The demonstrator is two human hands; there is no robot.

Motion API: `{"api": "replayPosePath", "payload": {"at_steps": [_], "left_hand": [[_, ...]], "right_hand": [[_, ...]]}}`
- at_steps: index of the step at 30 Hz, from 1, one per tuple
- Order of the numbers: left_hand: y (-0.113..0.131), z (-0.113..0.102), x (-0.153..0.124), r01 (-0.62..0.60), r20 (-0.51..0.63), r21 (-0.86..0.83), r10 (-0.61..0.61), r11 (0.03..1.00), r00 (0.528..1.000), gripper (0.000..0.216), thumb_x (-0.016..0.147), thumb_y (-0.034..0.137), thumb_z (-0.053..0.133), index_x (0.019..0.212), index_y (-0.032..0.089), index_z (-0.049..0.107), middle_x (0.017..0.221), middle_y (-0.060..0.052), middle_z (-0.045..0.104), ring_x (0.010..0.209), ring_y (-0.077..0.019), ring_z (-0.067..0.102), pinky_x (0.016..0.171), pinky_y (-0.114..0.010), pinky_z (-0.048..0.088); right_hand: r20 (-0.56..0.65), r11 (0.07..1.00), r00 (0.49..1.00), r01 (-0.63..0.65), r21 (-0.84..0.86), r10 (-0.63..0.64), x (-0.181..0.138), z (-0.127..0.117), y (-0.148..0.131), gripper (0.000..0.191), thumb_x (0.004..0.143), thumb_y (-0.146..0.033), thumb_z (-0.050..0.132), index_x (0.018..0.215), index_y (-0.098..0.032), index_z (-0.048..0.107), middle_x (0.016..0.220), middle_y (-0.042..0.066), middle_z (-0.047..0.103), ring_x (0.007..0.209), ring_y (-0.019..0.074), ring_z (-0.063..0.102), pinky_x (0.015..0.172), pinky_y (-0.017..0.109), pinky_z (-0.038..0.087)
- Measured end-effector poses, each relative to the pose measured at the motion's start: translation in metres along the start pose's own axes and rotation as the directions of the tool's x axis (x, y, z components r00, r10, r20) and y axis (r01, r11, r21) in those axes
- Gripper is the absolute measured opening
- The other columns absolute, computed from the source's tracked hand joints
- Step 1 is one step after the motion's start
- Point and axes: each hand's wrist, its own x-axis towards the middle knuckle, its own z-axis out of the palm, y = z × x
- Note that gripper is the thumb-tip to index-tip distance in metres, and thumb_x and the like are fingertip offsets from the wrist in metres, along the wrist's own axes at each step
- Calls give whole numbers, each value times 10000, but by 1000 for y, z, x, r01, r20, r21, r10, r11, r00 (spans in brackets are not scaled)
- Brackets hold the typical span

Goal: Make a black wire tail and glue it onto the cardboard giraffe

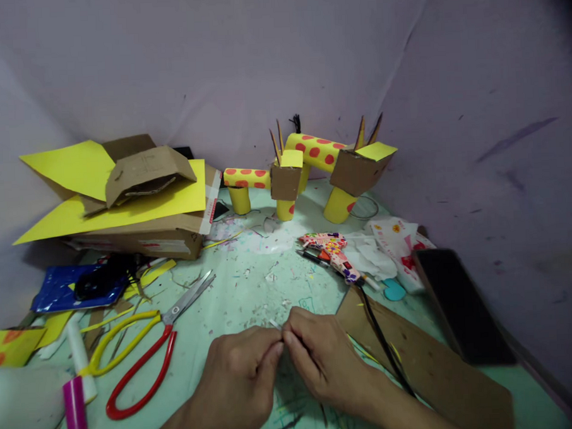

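My left hand (245,371) and my right hand (321,358) meet above the front middle of the table, fingertips pinched and touching. Whatever lies between them is too small and hidden to name; a pale sliver shows by the fingertips. Left of my hands lie scissors (167,324) with one yellow and one red handle, blades apart. A flower-patterned glue gun (332,250) rests beyond my right hand, its dark cord running under my right wrist. Two paper giraffe figures stand behind: a smaller giraffe (249,178) and a larger giraffe (316,151), yellow with red spots and cardboard heads.
At the back left, a cardboard box (173,241) carries yellow sheets (166,197) and cardboard pieces. Below it are a blue packet (57,291), black yarn (103,279) and paper scraps. On the right lie a phone (460,305), a cardboard strip (444,365) and crumpled tissue (373,255).
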Motion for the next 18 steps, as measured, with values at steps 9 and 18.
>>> {"api": "replayPosePath", "payload": {"at_steps": [9,18], "left_hand": [[-2,3,-3,-147,-120,40,151,988,981,195,832,117,445,730,166,604,596,-6,629,509,-110,571,502,-205,404],[0,-10,14,500,181,-440,-471,746,863,274,727,368,515,628,130,608,539,8,481,536,-108,405,505,-226,336]], "right_hand": [[25,966,985,-173,191,171,0,7,0,384,926,-332,333,568,-193,320,516,-48,342,477,87,333,478,230,217],[-128,940,992,25,342,20,5,-15,4,159,885,-226,504,979,-194,627,863,44,640,790,146,589,686,260,449]]}}
